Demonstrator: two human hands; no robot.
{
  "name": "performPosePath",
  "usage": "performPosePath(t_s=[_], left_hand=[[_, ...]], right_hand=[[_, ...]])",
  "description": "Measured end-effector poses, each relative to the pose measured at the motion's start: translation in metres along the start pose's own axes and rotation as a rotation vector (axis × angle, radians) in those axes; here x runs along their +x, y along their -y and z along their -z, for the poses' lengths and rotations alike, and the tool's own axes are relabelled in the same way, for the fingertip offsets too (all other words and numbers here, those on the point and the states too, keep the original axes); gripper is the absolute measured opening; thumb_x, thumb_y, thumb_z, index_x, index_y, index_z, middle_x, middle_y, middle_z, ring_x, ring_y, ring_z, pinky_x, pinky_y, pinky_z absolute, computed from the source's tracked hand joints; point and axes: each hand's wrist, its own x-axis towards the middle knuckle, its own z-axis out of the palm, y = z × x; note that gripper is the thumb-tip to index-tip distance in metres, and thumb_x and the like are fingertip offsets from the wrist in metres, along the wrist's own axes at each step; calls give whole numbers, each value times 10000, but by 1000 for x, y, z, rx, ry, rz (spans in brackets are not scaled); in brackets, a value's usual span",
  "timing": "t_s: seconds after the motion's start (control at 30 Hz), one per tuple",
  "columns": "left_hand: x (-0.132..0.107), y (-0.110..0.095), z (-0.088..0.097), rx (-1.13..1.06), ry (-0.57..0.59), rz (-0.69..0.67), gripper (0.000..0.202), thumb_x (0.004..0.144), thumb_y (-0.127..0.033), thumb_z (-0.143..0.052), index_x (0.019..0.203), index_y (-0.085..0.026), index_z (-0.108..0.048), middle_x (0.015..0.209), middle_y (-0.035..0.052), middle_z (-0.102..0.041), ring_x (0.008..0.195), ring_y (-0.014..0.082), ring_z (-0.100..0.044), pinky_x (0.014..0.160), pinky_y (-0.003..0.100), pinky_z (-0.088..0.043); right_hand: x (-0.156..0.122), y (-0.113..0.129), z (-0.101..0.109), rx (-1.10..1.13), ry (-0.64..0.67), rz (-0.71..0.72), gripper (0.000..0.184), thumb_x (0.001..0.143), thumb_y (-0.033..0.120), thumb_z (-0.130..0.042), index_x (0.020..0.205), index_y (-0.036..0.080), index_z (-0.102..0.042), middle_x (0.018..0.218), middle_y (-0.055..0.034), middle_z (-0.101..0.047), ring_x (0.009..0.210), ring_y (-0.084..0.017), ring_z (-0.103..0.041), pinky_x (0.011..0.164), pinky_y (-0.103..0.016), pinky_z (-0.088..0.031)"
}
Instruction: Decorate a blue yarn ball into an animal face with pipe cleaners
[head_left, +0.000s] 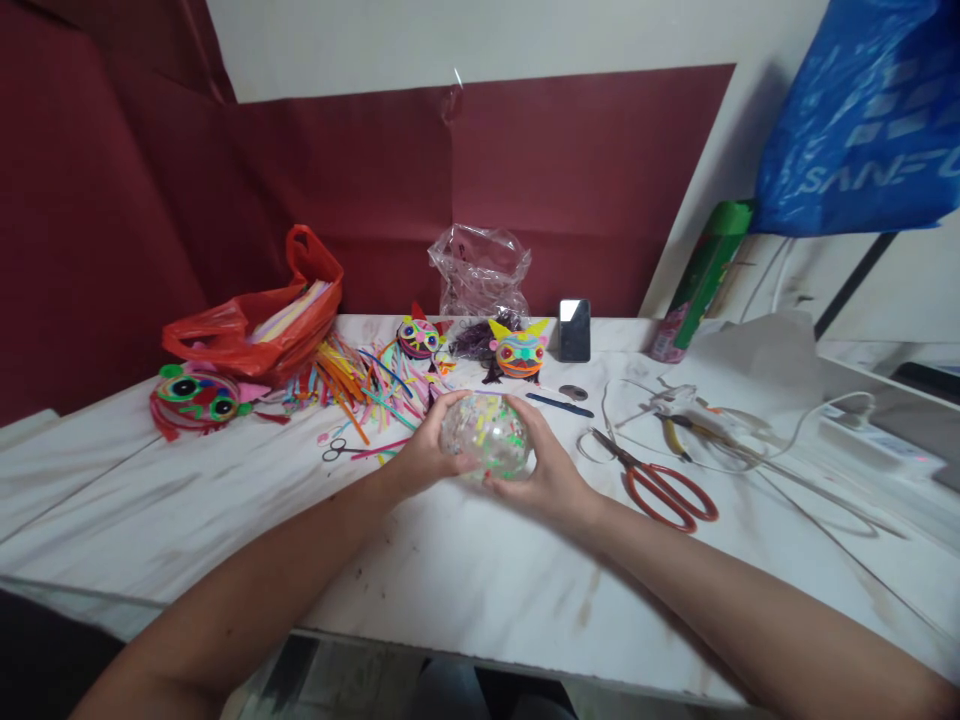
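Observation:
Between my two hands is a clear, rounded ball-like thing (491, 432) with green, yellow and other coloured bits on or in it. My left hand (431, 445) is wrapped round its left side. On its right side my right hand (551, 470) grips it, thumb toward the lower front. The ball is held just above the marble-patterned table (480, 580); whether it touches the top I cannot tell. Behind it sit a small orange figure with yellow horns (519, 350) and another colourful one with red ears (420, 338).
Left are a red plastic bag (255, 320), many coloured pipe cleaners (360, 385), a green-eyed figure (199, 395) and small scissors (336, 450). Red-handled scissors (667, 490), pliers (675, 437), wires and a power strip (877, 440) lie right. A phone (574, 330) stands behind.

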Motion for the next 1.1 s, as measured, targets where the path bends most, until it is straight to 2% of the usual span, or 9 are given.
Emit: performPosePath(t_s=[0.1, 0.17, 0.37, 0.47, 0.57, 0.67, 0.8, 0.93, 1.1], left_hand=[[1, 3, -1, 41, -98, -5, 860, 617, -391, -775, 1357, -198, -383, 1340, 120, -494, 1251, 298, -461, 1049, 400, -387], [2, 8, -1, 67, -119, 13, 838, 642, -370, -754, 1376, -190, -391, 1375, 118, -484, 1271, 294, -456, 1065, 395, -381], [4, 14, 0, 306, -59, 67, 822, 650, -381, -764, 1377, -141, -465, 1409, 136, -491, 1292, 314, -460, 1102, 418, -353], [5, 3, 2, 337, 13, 73, 814, 662, -395, -752, 1383, -143, -471, 1447, 127, -460, 1318, 309, -442, 1096, 397, -370], [5, -10, 2, 268, 66, 120, 810, 670, -356, -735, 1397, -141, -450, 1461, 127, -444, 1268, 297, -502, 1028, 378, -447], [4, -17, 0, 276, 52, 171, 835, 636, -257, -727, 1401, -100, -431, 1416, 152, -491, 1177, 288, -574, 962, 362, -498], [4, -12, -1, 418, 21, 155, 834, 596, -163, -690, 1389, -84, -445, 1333, 145, -567, 1109, 273, -609, 927, 325, -515], [3, -7, 2, 461, 22, 103, 835, 589, -168, -688, 1387, -94, -454, 1293, 121, -599, 1119, 267, -597, 944, 313, -502], [3, -12, 1, 418, 67, 174, 879, 606, -200, -687, 1425, -80, -391, 1174, 110, -660, 1121, 285, -589, 904, 341, -523]], right_hand=[[0, -7, -2, -26, 24, -81, 887, 656, 221, -741, 1429, 270, -309, 1394, -129, -419, 1321, -302, -415, 1090, -484, -381], [-1, -11, -4, -38, 71, -120, 867, 645, 203, -734, 1411, 274, -334, 1388, -131, -407, 1312, -303, -420, 1084, -495, -380], [-3, -15, -7, 2, 168, -87, 831, 624, 219, -741, 1364, 244, -362, 1342, -144, -429, 1297, -309, -436, 1088, -483, -376], [-1, -15, -5, 15, 172, -102, 826, 618, 220, -741, 1357, 240, -372, 1315, -139, -447, 1279, -300, -454, 1086, -467, -383], [0, -15, -4, 10, 180, -112, 823, 625, 226, -741, 1362, 243, -375, 1316, -138, -446, 1278, -294, -454, 1087, -465, -381], [0, -15, -4, 4, 189, -106, 841, 616, 232, -756, 1366, 248, -376, 1328, -136, -440, 1283, -295, -448, 1090, -465, -375], [-1, -15, -4, -2, 184, -92, 848, 602, 235, -771, 1358, 243, -386, 1328, -139, -439, 1285, -300, -444, 1091, -466, -369], [-2, -13, -5, 0, 187, -98, 838, 599, 233, -768, 1349, 234, -396, 1333, -143, -434, 1290, -303, -438, 1089, -461, -371], [-1, -12, -4, 2, 187, -112, 831, 600, 233, -768, 1342, 240, -395, 1322, -138, -441, 1278, -300, -448, 1089, -454, -375]])
